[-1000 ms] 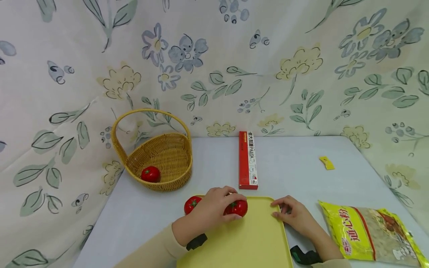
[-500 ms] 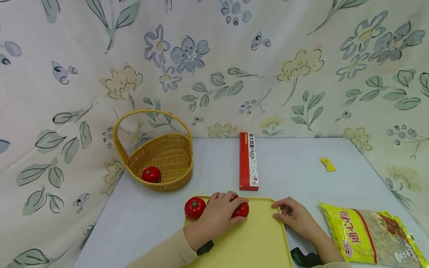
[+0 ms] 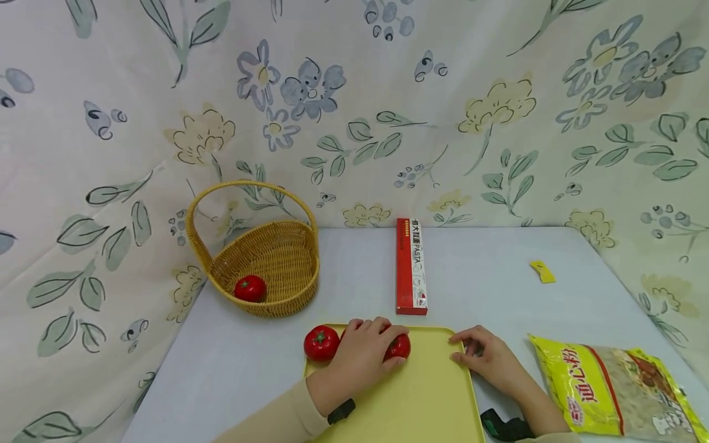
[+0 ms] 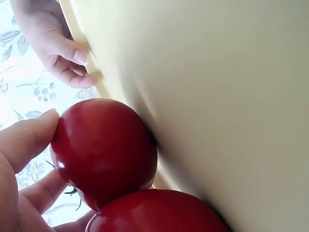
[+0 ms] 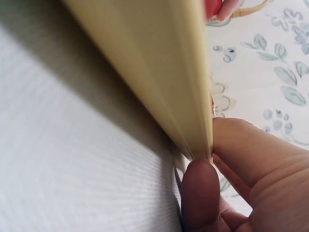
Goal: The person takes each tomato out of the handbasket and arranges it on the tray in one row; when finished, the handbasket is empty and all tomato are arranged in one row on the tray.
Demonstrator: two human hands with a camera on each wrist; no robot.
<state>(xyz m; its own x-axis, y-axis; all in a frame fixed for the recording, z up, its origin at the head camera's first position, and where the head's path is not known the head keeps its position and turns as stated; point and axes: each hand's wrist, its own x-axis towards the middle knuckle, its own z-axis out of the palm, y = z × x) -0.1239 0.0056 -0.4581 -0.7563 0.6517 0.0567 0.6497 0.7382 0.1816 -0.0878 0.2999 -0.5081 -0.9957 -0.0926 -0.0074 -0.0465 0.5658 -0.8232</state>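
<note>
In the head view my left hand (image 3: 360, 360) holds a red tomato (image 3: 398, 347) at the back of a yellow tray (image 3: 421, 394). Thumb and fingers go round this tomato (image 4: 104, 150) in the left wrist view, and a second tomato (image 4: 154, 212) touches it, mostly covered by the hand in the head view. Another tomato (image 3: 322, 343) with a green stem sits at the tray's back left corner. My right hand (image 3: 490, 357) pinches the tray's right rim near the back corner; the right wrist view shows its thumb (image 5: 200, 193) against the tray edge (image 5: 193, 96).
A wicker basket (image 3: 282, 258) with one tomato (image 3: 250, 288) inside stands at the back left. Behind the tray lies a red and white pasta box (image 3: 411, 267). A yellow pasta bag (image 3: 615, 387) lies at right, a small yellow packet (image 3: 543, 271) further back.
My left hand has shifted a little to the right over the tomatoes, so the tomato at the left corner shows fully. The right hand stays on the tray rim.
</note>
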